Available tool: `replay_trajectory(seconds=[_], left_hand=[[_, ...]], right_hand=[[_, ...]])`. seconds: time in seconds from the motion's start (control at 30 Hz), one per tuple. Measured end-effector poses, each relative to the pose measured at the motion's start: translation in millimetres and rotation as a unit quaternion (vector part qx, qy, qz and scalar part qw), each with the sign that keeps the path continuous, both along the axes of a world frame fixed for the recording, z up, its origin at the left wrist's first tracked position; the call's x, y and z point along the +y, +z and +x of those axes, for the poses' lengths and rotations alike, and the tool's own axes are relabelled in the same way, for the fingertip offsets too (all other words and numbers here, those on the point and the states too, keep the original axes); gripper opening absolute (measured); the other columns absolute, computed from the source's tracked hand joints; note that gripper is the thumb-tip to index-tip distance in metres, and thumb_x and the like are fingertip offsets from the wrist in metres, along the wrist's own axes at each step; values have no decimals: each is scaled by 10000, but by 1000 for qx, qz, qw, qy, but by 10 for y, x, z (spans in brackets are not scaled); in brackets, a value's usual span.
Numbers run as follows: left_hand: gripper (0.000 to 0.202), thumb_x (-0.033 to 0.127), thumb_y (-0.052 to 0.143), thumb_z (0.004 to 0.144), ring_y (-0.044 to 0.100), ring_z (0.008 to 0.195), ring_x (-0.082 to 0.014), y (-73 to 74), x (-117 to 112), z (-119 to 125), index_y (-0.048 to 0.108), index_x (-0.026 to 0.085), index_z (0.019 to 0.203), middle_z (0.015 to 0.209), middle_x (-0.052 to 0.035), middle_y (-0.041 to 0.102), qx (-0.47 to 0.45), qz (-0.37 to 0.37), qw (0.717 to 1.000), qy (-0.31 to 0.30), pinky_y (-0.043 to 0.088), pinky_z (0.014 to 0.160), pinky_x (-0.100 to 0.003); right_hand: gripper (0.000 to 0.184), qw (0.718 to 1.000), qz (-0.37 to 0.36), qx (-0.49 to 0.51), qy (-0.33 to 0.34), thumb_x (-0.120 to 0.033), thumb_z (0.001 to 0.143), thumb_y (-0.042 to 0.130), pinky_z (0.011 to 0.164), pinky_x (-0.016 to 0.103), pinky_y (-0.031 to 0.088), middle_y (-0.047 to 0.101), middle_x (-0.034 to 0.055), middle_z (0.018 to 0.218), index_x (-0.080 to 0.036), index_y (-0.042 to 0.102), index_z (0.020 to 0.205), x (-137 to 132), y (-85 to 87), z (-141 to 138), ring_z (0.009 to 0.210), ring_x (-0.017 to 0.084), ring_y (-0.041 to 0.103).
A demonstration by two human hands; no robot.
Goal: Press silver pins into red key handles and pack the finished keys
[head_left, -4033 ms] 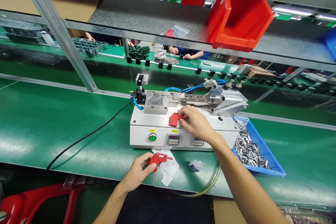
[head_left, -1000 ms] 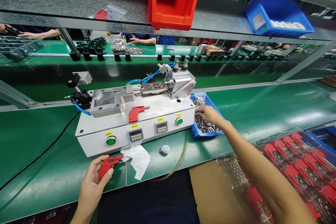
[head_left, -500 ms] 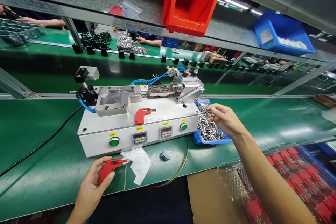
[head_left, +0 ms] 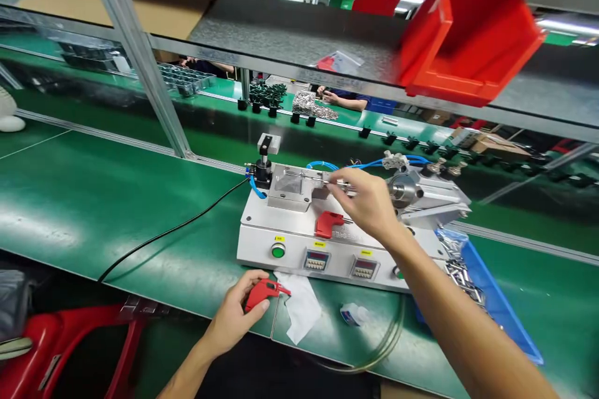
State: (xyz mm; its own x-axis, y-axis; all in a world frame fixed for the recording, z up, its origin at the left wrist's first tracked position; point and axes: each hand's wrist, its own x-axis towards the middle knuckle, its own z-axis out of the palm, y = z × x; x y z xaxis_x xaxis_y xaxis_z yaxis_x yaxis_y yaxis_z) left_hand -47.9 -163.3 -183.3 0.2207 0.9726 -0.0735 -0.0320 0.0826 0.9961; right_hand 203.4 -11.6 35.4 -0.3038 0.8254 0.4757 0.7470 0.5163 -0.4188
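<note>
- Red plastic part [head_left: 260, 293] sits in the left hand [head_left: 231, 319], low at the near counter [head_left: 93, 212] edge; fingers curled round it, thumb on top, nose pointing right, probably so it stays handy and oriented
- right hand [head_left: 372, 202] reaches over the white machine [head_left: 299, 243] to the metal rail [head_left: 309, 176] on top; thumb and forefinger fingers [head_left: 341, 187] pinched together right at the rail, too small to tell if a pin is between them
- second red part [head_left: 327, 223] lies flat on the machine top, just below the right hand, apart from it, metal tip pointing right
- blue tray [head_left: 503, 312] of metal pins [head_left: 461, 277] sits against the machine's right end, likely for easy right-hand reach
- white cloth [head_left: 303, 308] lies in front of the machine, just beside the left hand
- black cable [head_left: 173, 232] runs from the machine's left end across the counter
- red bin [head_left: 472, 37] tilts on the shelf overhead
</note>
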Motion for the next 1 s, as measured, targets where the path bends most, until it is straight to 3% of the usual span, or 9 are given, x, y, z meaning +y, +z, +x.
replay_trajectory(seconds=[0.17, 0.27, 0.4, 0.57, 0.73, 0.83, 0.93, 1.0], left_hand=[[413, 302, 676, 903, 664, 1173, -271, 28, 11, 4, 577, 222, 1295, 1257, -101, 696, -1, 2, 1000, -12, 516, 1014, -374], [421, 279, 679, 878, 664, 1130, -268, 37, 23, 5, 595, 221, 1287, 1238, -95, 695, 13, 3, 1000, -15, 514, 987, -368], [406, 256, 661, 873, 664, 1081, -256, 88, 38, -13, 601, 224, 1273, 1196, -79, 697, 24, 6, 999, -26, 516, 958, -360], [390, 237, 633, 868, 673, 1057, -244, 124, 41, -19, 588, 224, 1256, 1174, -71, 700, 41, 20, 998, -32, 524, 944, -357], [285, 207, 596, 870, 700, 903, -209, 172, -6, 9, 581, 220, 1154, 1031, -45, 718, 87, 76, 993, 14, 559, 800, -309], [249, 182, 599, 878, 698, 830, -186, 456, 57, -4, 587, 229, 1122, 973, -26, 717, 145, 199, 967, 62, 567, 770, -287], [226, 184, 609, 891, 692, 862, -196, 954, 333, -19, 589, 221, 1113, 972, -39, 701, 187, 371, 900, 132, 571, 806, -301], [190, 201, 628, 893, 670, 875, -202, 1303, 644, 8, 594, 207, 1080, 972, -46, 668, 222, 441, 855, 157, 572, 809, -312]], right_hand=[[186, 997, -31, -72, 10, -200, 919, 571, 911, 443, 549, 778, 86, 1002, -222, 755, 934, 453, -159, -279, 985, 299, 714], [216, 998, -25, -62, 22, -206, 936, 551, 937, 439, 544, 769, 96, 1060, -223, 766, 948, 513, -215, -274, 1024, 294, 708], [176, 998, -6, -44, 37, -189, 909, 576, 916, 447, 553, 764, 86, 996, -222, 749, 908, 525, -216, -265, 972, 282, 703], [131, 999, 19, 38, 25, -207, 908, 587, 831, 387, 585, 755, 59, 940, -214, 718, 912, 348, -144, -228, 842, 222, 706], [117, 999, 21, 29, 17, -298, 945, 613, 787, 364, 601, 752, 52, 914, -235, 704, 906, -146, -30, 135, 829, 216, 712], [153, 1000, 15, -7, -3, -348, 959, 606, 768, 372, 601, 749, 58, 896, -242, 699, 899, -422, -20, 454, 803, 222, 709], [183, 999, 6, -20, -40, -375, 957, 586, 743, 379, 595, 747, 65, 880, -237, 690, 896, -625, -70, 723, 767, 228, 705], [192, 998, -3, -26, -65, -382, 945, 582, 748, 380, 589, 748, 70, 874, -230, 687, 893, -741, -112, 858, 760, 230, 706]])
